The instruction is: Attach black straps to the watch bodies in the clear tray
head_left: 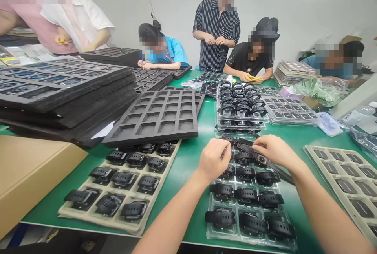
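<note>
Over the clear tray, far right part, right hand pinches a black watch by its strap. Left hand curls nearby, can't tell if it's gripping. Probably light, bendy strap, scratchable back; I'd grab case edges.

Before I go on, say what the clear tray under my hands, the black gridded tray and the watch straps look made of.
Clear tray: glossy plastic, green tabletop showing through. Gridded tray: probably matte foam, given thick, rough-looking walls. Straps: seemingly dull rubber or silicone, smooth with punched holes.
</note>
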`<action>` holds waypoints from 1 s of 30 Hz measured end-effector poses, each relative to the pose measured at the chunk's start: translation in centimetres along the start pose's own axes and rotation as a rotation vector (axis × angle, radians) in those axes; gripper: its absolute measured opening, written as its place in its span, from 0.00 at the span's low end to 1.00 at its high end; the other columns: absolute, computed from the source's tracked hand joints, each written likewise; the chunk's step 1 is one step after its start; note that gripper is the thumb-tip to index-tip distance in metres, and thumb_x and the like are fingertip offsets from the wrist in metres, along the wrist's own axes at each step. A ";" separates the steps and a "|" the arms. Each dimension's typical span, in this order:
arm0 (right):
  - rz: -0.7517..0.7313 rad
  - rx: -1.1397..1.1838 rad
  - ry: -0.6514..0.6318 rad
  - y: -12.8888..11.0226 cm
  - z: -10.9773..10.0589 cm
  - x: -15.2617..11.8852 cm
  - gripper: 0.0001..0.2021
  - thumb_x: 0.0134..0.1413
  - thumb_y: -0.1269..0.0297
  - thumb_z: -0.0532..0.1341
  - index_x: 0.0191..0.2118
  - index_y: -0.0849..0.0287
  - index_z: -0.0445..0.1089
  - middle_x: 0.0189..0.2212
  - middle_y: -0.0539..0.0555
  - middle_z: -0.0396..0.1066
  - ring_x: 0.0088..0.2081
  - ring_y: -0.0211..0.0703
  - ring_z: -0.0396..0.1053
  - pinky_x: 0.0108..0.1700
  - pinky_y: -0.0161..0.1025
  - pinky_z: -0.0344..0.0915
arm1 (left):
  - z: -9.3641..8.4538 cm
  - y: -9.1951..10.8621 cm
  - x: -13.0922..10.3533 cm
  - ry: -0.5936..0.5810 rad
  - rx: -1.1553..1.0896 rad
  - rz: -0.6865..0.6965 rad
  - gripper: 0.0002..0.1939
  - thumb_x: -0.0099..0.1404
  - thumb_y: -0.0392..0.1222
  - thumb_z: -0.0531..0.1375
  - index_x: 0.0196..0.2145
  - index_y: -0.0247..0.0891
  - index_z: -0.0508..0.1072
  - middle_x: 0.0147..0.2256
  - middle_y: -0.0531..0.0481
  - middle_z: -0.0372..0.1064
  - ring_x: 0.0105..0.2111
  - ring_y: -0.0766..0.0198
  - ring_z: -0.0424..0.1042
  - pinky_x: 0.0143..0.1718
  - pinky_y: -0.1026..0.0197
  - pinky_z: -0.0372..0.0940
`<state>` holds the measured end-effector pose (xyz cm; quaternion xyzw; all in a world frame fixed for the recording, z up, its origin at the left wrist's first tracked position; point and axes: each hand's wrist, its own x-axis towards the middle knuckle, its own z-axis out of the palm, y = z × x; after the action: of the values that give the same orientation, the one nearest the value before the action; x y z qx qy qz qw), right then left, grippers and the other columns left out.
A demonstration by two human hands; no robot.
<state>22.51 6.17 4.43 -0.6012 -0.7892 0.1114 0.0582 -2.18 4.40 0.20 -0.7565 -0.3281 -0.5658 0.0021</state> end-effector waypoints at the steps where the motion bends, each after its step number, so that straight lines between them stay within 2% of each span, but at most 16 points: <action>1: 0.061 -0.038 -0.028 0.5 0.1 -0.3 0.12 0.65 0.62 0.61 0.33 0.54 0.82 0.33 0.55 0.82 0.37 0.52 0.78 0.39 0.42 0.68 | 0.0 0.0 0.0 -0.002 -0.004 0.001 0.07 0.71 0.30 0.57 0.37 0.39 0.73 0.31 0.48 0.78 0.31 0.60 0.73 0.35 0.57 0.70; 3: 0.169 -0.112 -0.082 1.3 0.6 -1.1 0.09 0.61 0.64 0.65 0.30 0.55 0.81 0.30 0.56 0.81 0.33 0.53 0.78 0.32 0.41 0.65 | 0.1 0.1 -0.1 -0.007 -0.011 0.002 0.08 0.71 0.30 0.57 0.37 0.39 0.73 0.30 0.48 0.77 0.30 0.60 0.73 0.35 0.57 0.69; 4: 0.211 -0.146 -0.098 1.4 1.1 -1.5 0.07 0.60 0.64 0.66 0.31 0.55 0.81 0.31 0.57 0.81 0.35 0.54 0.78 0.32 0.41 0.65 | 0.1 0.2 -0.1 -0.011 -0.013 0.002 0.08 0.71 0.30 0.57 0.37 0.39 0.73 0.30 0.48 0.77 0.30 0.60 0.73 0.35 0.57 0.69; 6: 0.265 -0.201 -0.112 1.5 1.9 -2.0 0.05 0.60 0.63 0.67 0.36 0.56 0.81 0.38 0.60 0.81 0.42 0.57 0.78 0.34 0.42 0.66 | 0.2 0.3 -0.2 -0.024 -0.017 0.004 0.08 0.71 0.30 0.57 0.37 0.40 0.73 0.29 0.49 0.76 0.30 0.60 0.72 0.34 0.57 0.69; 9: 0.298 -0.253 -0.131 1.2 2.7 -2.2 0.08 0.62 0.60 0.67 0.40 0.59 0.79 0.43 0.60 0.79 0.50 0.57 0.74 0.41 0.45 0.70 | 0.3 0.4 -0.3 -0.047 -0.021 0.006 0.08 0.71 0.30 0.57 0.36 0.40 0.73 0.28 0.49 0.75 0.29 0.61 0.71 0.34 0.58 0.68; 15: 0.340 -0.291 -0.169 0.9 3.1 -2.5 0.10 0.66 0.58 0.66 0.46 0.60 0.76 0.47 0.56 0.76 0.52 0.52 0.73 0.51 0.51 0.72 | 0.7 0.6 -0.6 -0.089 -0.026 0.000 0.08 0.71 0.30 0.56 0.36 0.40 0.73 0.28 0.50 0.74 0.28 0.61 0.71 0.33 0.58 0.67; 20: 0.370 -0.251 -0.138 1.1 3.7 -2.3 0.12 0.65 0.56 0.67 0.42 0.61 0.75 0.47 0.57 0.75 0.50 0.51 0.73 0.51 0.51 0.71 | 0.9 0.6 -0.9 -0.123 -0.037 -0.019 0.09 0.72 0.32 0.56 0.36 0.40 0.74 0.29 0.49 0.75 0.29 0.60 0.71 0.34 0.57 0.68; 23: 0.363 -0.156 -0.078 1.4 3.6 -2.1 0.12 0.59 0.57 0.69 0.35 0.60 0.73 0.41 0.56 0.76 0.46 0.51 0.73 0.46 0.47 0.70 | 0.9 0.7 -0.9 -0.135 -0.051 -0.044 0.10 0.72 0.33 0.55 0.36 0.40 0.75 0.29 0.48 0.76 0.30 0.60 0.72 0.34 0.57 0.68; 26: 0.347 -0.003 -0.012 1.9 3.0 -2.6 0.13 0.54 0.62 0.69 0.25 0.55 0.66 0.28 0.52 0.74 0.34 0.49 0.73 0.34 0.40 0.63 | 0.8 0.7 -1.0 -0.152 -0.091 -0.086 0.10 0.72 0.34 0.55 0.36 0.40 0.76 0.30 0.47 0.76 0.30 0.59 0.72 0.36 0.55 0.68; 28: 0.354 0.118 0.043 2.3 2.0 -3.3 0.16 0.53 0.62 0.68 0.23 0.53 0.60 0.22 0.50 0.70 0.27 0.47 0.68 0.29 0.39 0.56 | 0.7 0.8 -0.9 -0.163 -0.133 -0.131 0.10 0.71 0.35 0.56 0.35 0.40 0.77 0.30 0.46 0.77 0.31 0.58 0.72 0.37 0.54 0.68; 30: 0.374 0.258 0.119 2.5 0.7 -4.1 0.16 0.54 0.59 0.66 0.24 0.52 0.59 0.20 0.49 0.67 0.24 0.46 0.63 0.28 0.39 0.53 | 0.7 0.9 -0.9 -0.172 -0.187 -0.195 0.10 0.71 0.36 0.57 0.34 0.40 0.77 0.30 0.46 0.77 0.32 0.57 0.73 0.38 0.53 0.69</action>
<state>25.82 2.82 3.29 -0.7301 -0.6384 0.1845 0.1593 -1.30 3.51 -0.50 -0.7636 -0.3447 -0.5247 -0.1512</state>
